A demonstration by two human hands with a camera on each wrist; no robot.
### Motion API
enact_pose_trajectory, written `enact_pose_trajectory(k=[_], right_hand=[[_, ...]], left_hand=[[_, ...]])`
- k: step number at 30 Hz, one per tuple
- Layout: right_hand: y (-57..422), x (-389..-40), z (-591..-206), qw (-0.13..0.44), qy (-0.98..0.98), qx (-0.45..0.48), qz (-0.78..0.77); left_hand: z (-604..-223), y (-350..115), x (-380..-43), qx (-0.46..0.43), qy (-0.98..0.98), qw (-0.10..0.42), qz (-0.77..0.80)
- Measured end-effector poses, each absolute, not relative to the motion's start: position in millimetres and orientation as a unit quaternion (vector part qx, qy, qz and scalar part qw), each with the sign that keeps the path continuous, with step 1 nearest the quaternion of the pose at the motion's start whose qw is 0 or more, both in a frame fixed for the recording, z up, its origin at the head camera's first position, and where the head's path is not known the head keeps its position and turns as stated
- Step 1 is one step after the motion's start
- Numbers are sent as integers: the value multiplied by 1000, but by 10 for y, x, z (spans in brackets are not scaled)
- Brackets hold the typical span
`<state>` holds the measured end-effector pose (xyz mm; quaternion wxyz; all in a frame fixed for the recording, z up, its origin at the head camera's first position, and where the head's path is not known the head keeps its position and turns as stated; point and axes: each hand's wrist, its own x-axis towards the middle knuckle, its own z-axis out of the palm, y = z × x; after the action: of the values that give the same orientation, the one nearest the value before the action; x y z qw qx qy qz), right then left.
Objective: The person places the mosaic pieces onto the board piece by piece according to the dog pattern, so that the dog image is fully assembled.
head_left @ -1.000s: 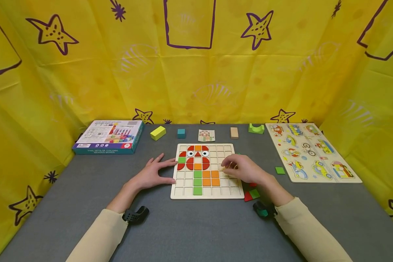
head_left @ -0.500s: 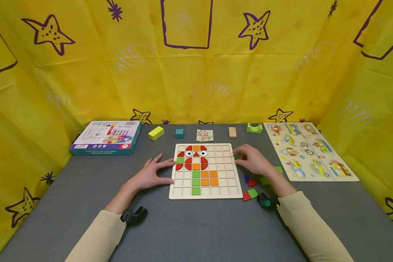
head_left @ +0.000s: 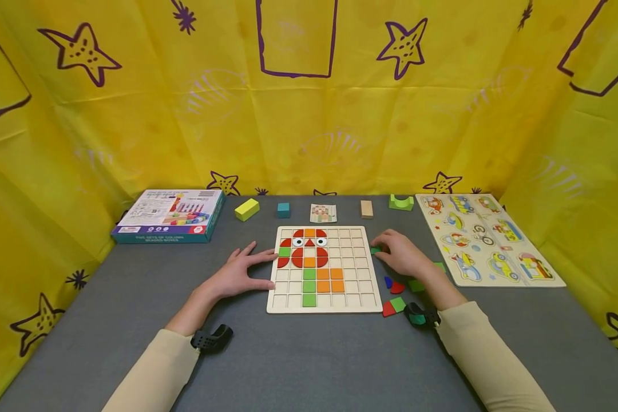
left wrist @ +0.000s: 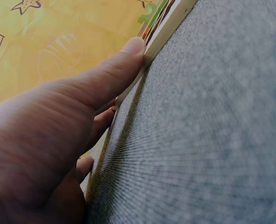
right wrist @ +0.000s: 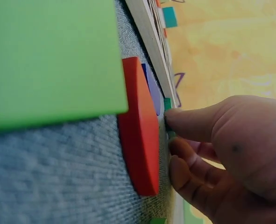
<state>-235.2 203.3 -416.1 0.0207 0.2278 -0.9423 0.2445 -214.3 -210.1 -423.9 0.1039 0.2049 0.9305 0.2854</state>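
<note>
A wooden grid board (head_left: 357, 297) lies mid-table, with red, orange and green tiles and two eye pieces set in its cells. At its left edge rests my left hand (head_left: 234, 276), thumb and fingers spread and straight; in the left wrist view the thumb (left wrist: 114, 70) touches the board's side. Just off the board's right edge, my right hand (head_left: 401, 254) pinches a small green tile (head_left: 375, 250) on the table. In the right wrist view the thumb (right wrist: 194, 123) presses on that green tile (right wrist: 167, 105), which is mostly hidden.
Loose red (head_left: 397, 288), blue and green tiles lie right of the board. Behind it stand a yellow block (head_left: 247, 209), a blue cube (head_left: 283, 210), a picture card (head_left: 323, 213), a wooden block (head_left: 367, 209) and a green arch (head_left: 401, 202). A box (head_left: 167, 216) and a picture puzzle (head_left: 486, 240) flank these.
My right hand has moved right, from above the board's right-hand cells to the green tile beside the edge. The left hand has stayed at the board's left edge.
</note>
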Motion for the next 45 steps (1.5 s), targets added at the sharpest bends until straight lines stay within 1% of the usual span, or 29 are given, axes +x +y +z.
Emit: enact_pose_trajectory(k=[7,13,17,23,27,34,45], right_hand=[[2095,-2350,-4123,18,-945,216,245],[2159,-2345,-4059,-9,-943,196,269],[2199,-2339,-4032,-23,-938,208,276],[2184,-2318,-4019,-18,-921,222,321],[2112,-2290,-4017,-31,-907,225,356],[1935,-2216,-4007,-70,-899,233,365],[1633,-2129,-4010,-85,-905,242,340]], left_hand=[[-4237,-2093,-2140,209,930,102,285],[-4243,-2101,-2143,220,927,97,287],[-4246,-2100,-2145,222,927,95,285],[-4261,-2097,-2154,215,930,95,282],[-4261,-2099,-2151,216,930,95,283],[-4255,-2086,-2157,211,930,98,285],[-4258,-2099,-2156,214,929,97,288]])
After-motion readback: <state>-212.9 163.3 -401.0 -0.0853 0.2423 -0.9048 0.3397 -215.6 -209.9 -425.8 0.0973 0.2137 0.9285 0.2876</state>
